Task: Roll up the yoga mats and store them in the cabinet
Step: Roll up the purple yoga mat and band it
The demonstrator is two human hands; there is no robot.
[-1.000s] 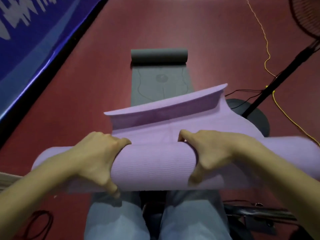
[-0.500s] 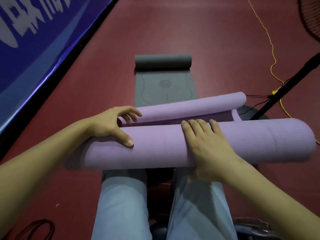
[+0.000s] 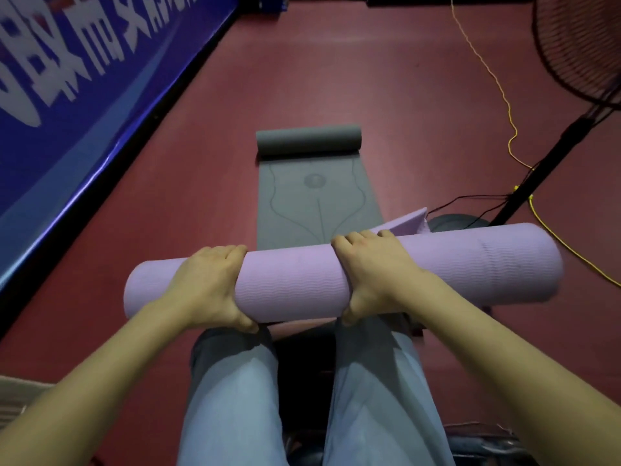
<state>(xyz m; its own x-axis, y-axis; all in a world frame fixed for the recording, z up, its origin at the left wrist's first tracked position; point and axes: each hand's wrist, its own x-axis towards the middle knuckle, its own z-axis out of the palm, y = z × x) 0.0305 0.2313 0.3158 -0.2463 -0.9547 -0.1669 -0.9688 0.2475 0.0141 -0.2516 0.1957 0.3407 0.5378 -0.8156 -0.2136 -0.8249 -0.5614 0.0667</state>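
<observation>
Head view: two mats, two hands.
My left hand (image 3: 206, 290) and right hand (image 3: 373, 270) each grip the rolled purple mat (image 3: 292, 284); one grey mat (image 3: 316, 196) lies half-rolled on the floor (image 3: 403, 95).

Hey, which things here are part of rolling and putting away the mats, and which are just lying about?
Part of the job:
- purple mat, nearly rolled, gripped by the left hand and right hand
- grey mat, partly rolled at its far end

Just lying about:
- fan on its stand
- yellow cord
- black cable
- blue banner
</observation>
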